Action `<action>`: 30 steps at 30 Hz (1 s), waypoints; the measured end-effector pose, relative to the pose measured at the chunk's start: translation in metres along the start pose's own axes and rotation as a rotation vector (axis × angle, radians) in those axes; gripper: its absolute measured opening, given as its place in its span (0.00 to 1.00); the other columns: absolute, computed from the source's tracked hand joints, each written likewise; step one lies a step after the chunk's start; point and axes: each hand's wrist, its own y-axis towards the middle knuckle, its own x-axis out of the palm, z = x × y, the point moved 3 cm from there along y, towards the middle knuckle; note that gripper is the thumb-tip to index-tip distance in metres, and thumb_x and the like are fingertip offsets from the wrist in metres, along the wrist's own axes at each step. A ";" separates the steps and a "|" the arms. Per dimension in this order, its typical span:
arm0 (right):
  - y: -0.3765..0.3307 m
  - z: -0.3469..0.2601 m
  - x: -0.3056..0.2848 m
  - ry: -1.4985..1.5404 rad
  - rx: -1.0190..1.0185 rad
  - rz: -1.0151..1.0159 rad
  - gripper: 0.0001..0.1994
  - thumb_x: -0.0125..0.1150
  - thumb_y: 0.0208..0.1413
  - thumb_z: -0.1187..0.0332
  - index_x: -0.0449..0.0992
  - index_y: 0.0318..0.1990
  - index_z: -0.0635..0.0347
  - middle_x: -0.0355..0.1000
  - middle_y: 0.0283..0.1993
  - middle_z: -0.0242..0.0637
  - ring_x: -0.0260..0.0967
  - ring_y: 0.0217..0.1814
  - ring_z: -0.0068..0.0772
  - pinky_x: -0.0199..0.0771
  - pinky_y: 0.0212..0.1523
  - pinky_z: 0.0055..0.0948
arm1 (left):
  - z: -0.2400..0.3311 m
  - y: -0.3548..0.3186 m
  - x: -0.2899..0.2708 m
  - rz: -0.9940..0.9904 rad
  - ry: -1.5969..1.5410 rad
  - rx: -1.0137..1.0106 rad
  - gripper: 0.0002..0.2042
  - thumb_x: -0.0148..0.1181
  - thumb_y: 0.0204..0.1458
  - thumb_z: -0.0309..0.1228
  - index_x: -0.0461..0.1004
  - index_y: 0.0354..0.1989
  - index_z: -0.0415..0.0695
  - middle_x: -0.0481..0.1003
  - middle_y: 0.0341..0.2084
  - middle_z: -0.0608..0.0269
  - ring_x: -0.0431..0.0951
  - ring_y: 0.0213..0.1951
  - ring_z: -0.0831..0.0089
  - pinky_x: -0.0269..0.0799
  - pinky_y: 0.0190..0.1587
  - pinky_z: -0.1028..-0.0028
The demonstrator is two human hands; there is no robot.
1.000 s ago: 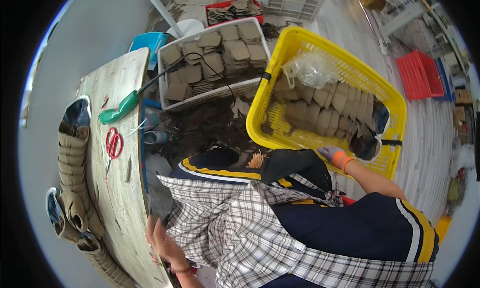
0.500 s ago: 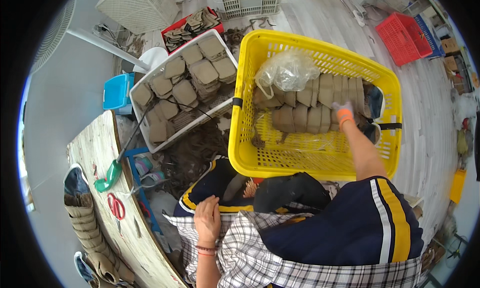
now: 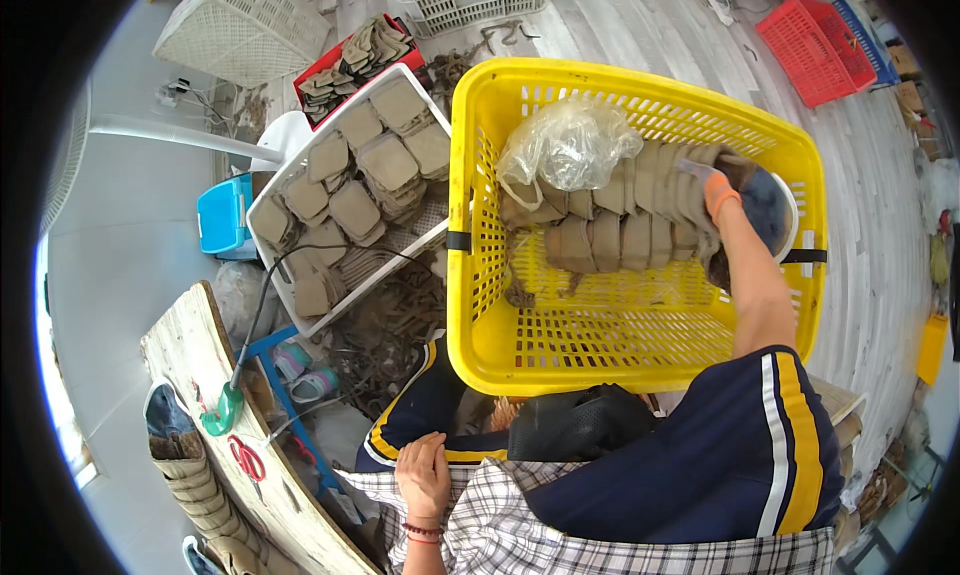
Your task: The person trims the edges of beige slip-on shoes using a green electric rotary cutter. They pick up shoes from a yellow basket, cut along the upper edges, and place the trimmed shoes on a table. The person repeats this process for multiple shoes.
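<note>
At my far left, a stack of nested brown pieces (image 3: pixel 195 483) stands beside a worn wooden table (image 3: pixel 180 337) carrying a green-handled tool (image 3: pixel 222 412) and red-handled scissors (image 3: pixel 247 459). Next, I see a tilted white crate (image 3: pixel 385 277) of brown squares (image 3: pixel 353 210). At centre right, a yellow basket (image 3: pixel 575 379) holds a clear plastic bag (image 3: pixel 575 145) and rows of brown pieces (image 3: pixel 622 243); a red basket (image 3: pixel 815 50) sits beyond on the grey plank floor (image 3: pixel 870 175). My left hand (image 3: pixel 424 472) rests on the lap, fingers together; I cannot tell how far they curl. My right hand (image 3: pixel 708 182), orange-cuffed, reaches into the yellow basket, touching the rows' right end; its grip is hidden.
</note>
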 end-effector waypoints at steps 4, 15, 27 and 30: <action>-0.015 -0.024 0.024 -0.218 -0.055 -0.089 0.31 0.56 0.55 0.52 0.62 0.60 0.65 0.55 0.67 0.45 0.56 0.64 0.45 0.60 0.59 0.44 | 0.004 0.000 0.000 -0.009 0.018 -0.007 0.06 0.54 0.49 0.23 0.76 0.34 0.39 0.77 0.34 0.56 0.76 0.36 0.59 0.70 0.42 0.66; 0.058 0.116 0.061 0.711 -0.460 -0.147 0.30 0.69 0.48 0.63 0.65 0.57 0.67 0.63 0.60 0.49 0.64 0.57 0.44 0.67 0.52 0.45 | 0.012 0.011 -0.002 0.050 -0.192 -0.096 0.07 0.53 0.49 0.20 0.76 0.34 0.35 0.77 0.32 0.51 0.76 0.35 0.56 0.71 0.41 0.65; 0.014 0.079 0.053 0.225 -0.135 0.129 0.34 0.65 0.49 0.52 0.63 0.59 0.62 0.66 0.57 0.42 0.65 0.56 0.40 0.70 0.49 0.38 | 0.056 0.078 0.017 0.108 -0.344 0.052 0.06 0.54 0.52 0.20 0.75 0.37 0.36 0.75 0.30 0.52 0.76 0.31 0.59 0.71 0.35 0.70; 0.004 0.051 0.060 0.458 -0.050 0.082 0.28 0.61 0.52 0.55 0.66 0.56 0.64 0.67 0.56 0.43 0.66 0.55 0.39 0.69 0.48 0.39 | 0.056 0.060 0.009 0.094 -0.353 0.001 0.06 0.53 0.52 0.19 0.75 0.37 0.36 0.76 0.31 0.53 0.77 0.32 0.63 0.71 0.35 0.72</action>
